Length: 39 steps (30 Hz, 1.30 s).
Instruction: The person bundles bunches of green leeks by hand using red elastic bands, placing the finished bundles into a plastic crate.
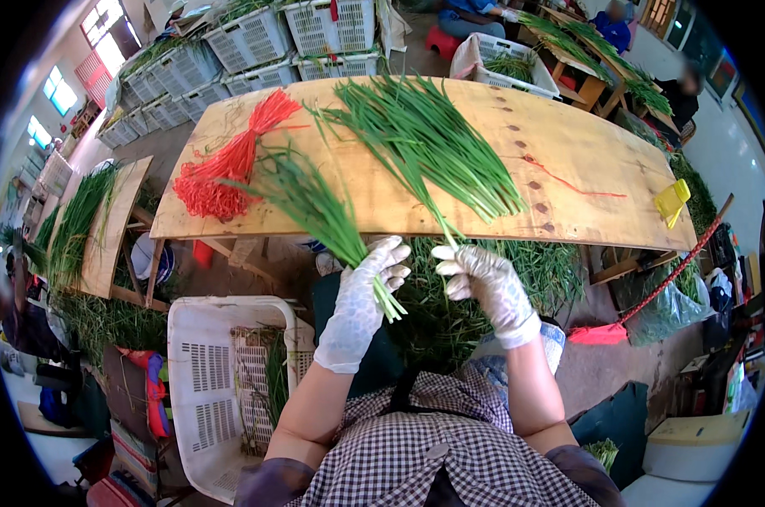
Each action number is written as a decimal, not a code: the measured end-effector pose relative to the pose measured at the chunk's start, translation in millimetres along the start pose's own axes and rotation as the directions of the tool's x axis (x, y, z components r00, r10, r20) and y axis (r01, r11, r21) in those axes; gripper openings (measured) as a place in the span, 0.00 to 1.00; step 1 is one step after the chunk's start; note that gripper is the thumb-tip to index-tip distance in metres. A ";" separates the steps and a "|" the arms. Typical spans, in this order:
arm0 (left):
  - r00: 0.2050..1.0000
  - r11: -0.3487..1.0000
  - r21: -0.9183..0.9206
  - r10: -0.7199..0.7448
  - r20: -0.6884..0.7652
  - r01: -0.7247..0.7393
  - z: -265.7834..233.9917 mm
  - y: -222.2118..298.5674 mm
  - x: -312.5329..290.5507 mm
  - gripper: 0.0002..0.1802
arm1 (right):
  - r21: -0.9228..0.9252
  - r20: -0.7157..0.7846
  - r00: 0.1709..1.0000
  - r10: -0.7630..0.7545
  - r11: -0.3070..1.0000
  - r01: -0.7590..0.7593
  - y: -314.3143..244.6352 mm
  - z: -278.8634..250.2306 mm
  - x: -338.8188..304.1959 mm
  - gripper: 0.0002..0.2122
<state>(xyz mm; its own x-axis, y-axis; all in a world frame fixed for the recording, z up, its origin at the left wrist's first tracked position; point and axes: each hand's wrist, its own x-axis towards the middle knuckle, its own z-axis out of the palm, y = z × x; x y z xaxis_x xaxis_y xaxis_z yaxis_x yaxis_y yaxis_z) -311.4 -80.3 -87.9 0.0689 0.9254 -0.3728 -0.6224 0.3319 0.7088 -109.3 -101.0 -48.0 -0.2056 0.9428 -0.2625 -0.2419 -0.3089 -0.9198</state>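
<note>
Leaf bundle point(330, 215) held in left hand point(361, 291), stem ends point(390, 306) protruding.

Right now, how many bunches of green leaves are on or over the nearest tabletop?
2: one bunch in the left hand, one larger pile lying on the tabletop. Smaller bunches may be hidden within the pile. I left out the thin wisp the right hand pinches.
</note>
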 end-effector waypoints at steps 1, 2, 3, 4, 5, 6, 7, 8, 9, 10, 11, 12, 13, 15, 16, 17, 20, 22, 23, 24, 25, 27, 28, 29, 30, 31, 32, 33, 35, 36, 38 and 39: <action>1.000 1.000 0.028 -0.007 0.024 0.006 1.6 -2.7 0.0 0.15 | 0.050 0.038 0.999 0.022 0.998 -0.024 8.5 3.4 -3.6 0.17; 1.000 0.997 0.071 -0.027 0.008 0.026 5.8 -3.8 -5.1 0.14 | 0.077 0.033 0.999 0.024 0.997 -0.027 19.9 5.6 -5.5 0.18; 0.999 0.999 0.033 -0.030 0.021 0.029 6.8 -8.4 -9.1 0.13 | 0.063 0.023 0.999 0.032 0.997 -0.034 27.0 8.9 -9.4 0.18; 0.999 0.999 0.017 -0.034 0.023 0.034 7.6 -11.8 -8.4 0.13 | 0.131 0.090 0.994 0.066 0.988 -0.077 33.3 8.2 -10.5 0.17; 0.999 0.999 0.001 -0.039 0.025 0.039 9.1 -13.7 -8.5 0.12 | 0.195 0.158 0.983 0.094 0.973 -0.124 37.0 8.6 -11.5 0.17; 0.999 0.999 0.034 -0.040 0.005 0.039 10.1 -14.8 -12.1 0.12 | 0.163 0.154 0.983 0.097 0.979 -0.123 39.7 11.3 -13.9 0.17; 0.997 0.998 0.054 -0.037 0.073 0.033 7.9 -19.0 -11.7 0.12 | 0.013 0.120 0.988 0.096 0.995 -0.098 44.7 14.0 -14.8 0.18; 0.996 0.996 0.072 -0.050 0.075 0.044 5.9 -21.8 -13.4 0.13 | -0.051 0.136 0.986 0.099 0.994 -0.093 48.3 10.7 -13.6 0.17; 0.995 0.994 0.091 -0.063 0.076 0.056 4.4 -23.4 -15.1 0.13 | -0.114 0.152 0.983 0.104 0.990 -0.087 51.1 7.7 -12.8 0.17; 0.997 0.988 0.148 -0.053 0.049 0.046 2.3 -25.6 -13.3 0.13 | -0.356 -0.049 0.993 -0.104 0.931 0.080 51.8 9.9 -10.3 0.14; 0.999 0.990 0.138 -0.033 0.034 0.028 0.3 -27.2 -13.9 0.14 | -0.597 -0.182 0.920 -0.346 0.783 0.176 47.3 19.0 -6.2 0.12; 1.000 0.992 0.128 -0.013 0.019 0.010 -1.5 -28.9 -15.0 0.14 | -0.684 -0.212 0.818 -0.534 0.679 0.266 33.7 26.5 -3.7 0.07; 1.000 0.993 0.119 0.005 0.010 -0.006 -1.7 -30.2 -15.9 0.14 | -0.772 -0.055 0.692 -0.719 0.470 0.427 25.5 25.1 5.4 0.08; 1.000 0.987 0.160 0.026 -0.006 -0.025 -9.8 -31.1 -16.4 0.14 | -0.880 0.157 0.652 -0.741 0.194 0.433 -1.3 42.3 12.4 0.09; 0.999 0.984 0.177 0.042 -0.017 -0.038 -12.2 -30.9 -17.8 0.14 | -0.914 0.235 0.711 -0.663 0.099 0.394 -6.3 47.9 19.4 0.10; 0.998 0.980 0.195 0.056 -0.026 -0.050 -13.6 -31.3 -18.9 0.14 | -0.903 0.318 0.696 -0.644 0.020 0.430 -7.1 53.2 29.9 0.10; 0.990 0.958 0.259 0.138 -0.032 -0.125 -16.1 -38.1 -15.6 0.14 | -0.915 0.393 0.800 -0.454 -0.112 0.387 -19.5 63.4 49.5 0.09; 0.993 0.959 0.263 0.115 -0.023 -0.105 -13.7 -38.7 -13.3 0.15 | -0.895 0.406 0.786 -0.467 -0.027 0.446 -22.5 49.2 59.8 0.08; 0.992 0.962 0.251 0.121 -0.030 -0.110 -17.4 -36.0 -13.2 0.15 | -0.797 0.345 0.794 -0.501 0.291 0.529 -22.9 46.3 72.3 0.11; 0.991 0.964 0.240 0.127 -0.035 -0.115 -20.1 -33.0 -13.4 0.15 | -0.586 0.326 0.771 -0.547 0.523 0.619 -28.1 35.2 74.6 0.11; 0.991 0.968 0.223 0.127 -0.046 -0.114 -25.1 -31.1 -14.0 0.15 | -0.313 0.294 0.763 -0.576 0.696 0.646 -52.2 41.6 60.2 0.11; 0.993 0.981 0.177 0.093 -0.072 -0.079 -34.0 -28.2 -14.8 0.15 | -0.295 0.075 0.847 -0.525 0.800 0.522 -94.4 47.8 16.5 0.09; 0.995 0.984 0.164 0.076 -0.068 -0.064 -31.7 -29.1 -14.6 0.15 | -0.208 0.219 0.841 -0.495 0.818 0.536 -104.3 25.9 -4.0 0.08; 0.998 0.987 0.152 0.050 -0.042 -0.043 -22.2 -30.7 -13.1 0.14 | -0.132 0.344 0.811 -0.474 0.830 0.542 -113.7 2.2 -26.4 0.07; 1.000 0.997 0.071 0.009 -0.017 -0.008 -18.0 -28.6 -12.0 0.14 | -0.193 0.588 0.737 -0.335 0.826 0.530 -108.6 -9.5 -27.6 0.08; 1.000 1.000 -0.013 -0.028 0.002 0.028 -18.3 -25.0 -10.1 0.13 | -0.251 0.781 0.606 -0.150 0.813 0.525 -96.6 -17.2 -22.2 0.09; 0.998 0.993 -0.100 -0.062 0.020 0.064 -20.4 -21.6 -8.8 0.12 | -0.686 0.593 0.802 0.070 0.566 0.457 -79.3 -6.4 -28.2 0.10; 0.985 0.961 -0.248 -0.083 0.149 0.119 -30.4 -21.5 -3.3 0.12 | -0.861 0.506 0.861 -0.056 0.028 0.508 -56.3 -11.7 -32.7 0.13; 0.949 0.903 -0.402 -0.021 0.315 0.154 -27.8 -14.4 -3.8 0.14 | -0.999 0.038 0.935 -0.352 -0.050 0.022 -37.7 -5.4 -10.0 0.18; 0.963 0.923 -0.370 -0.003 0.269 0.106 -20.3 -9.2 -5.9 0.13 | -0.996 0.051 0.861 -0.505 -0.088 0.007 -30.5 -0.7 4.7 0.19; 0.974 0.954 -0.290 -0.002 0.226 0.069 -10.1 -10.0 -2.3 0.11 | -0.987 0.099 0.715 -0.692 -0.160 -0.018 -18.6 -0.5 31.9 0.22; 0.979 0.969 -0.243 0.009 0.205 0.042 -5.4 -9.0 -0.4 0.10 | -0.993 0.083 0.730 -0.678 -0.120 0.002 -10.4 -2.3 46.8 0.20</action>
<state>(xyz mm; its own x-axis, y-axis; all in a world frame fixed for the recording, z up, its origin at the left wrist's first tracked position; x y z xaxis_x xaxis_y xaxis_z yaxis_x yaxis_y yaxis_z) -310.0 -84.7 -97.4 0.2211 0.9463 -0.2358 -0.7898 0.3156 0.5259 -114.2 -53.3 -51.3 -0.0650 0.8872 0.4567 0.9701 0.1635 -0.1796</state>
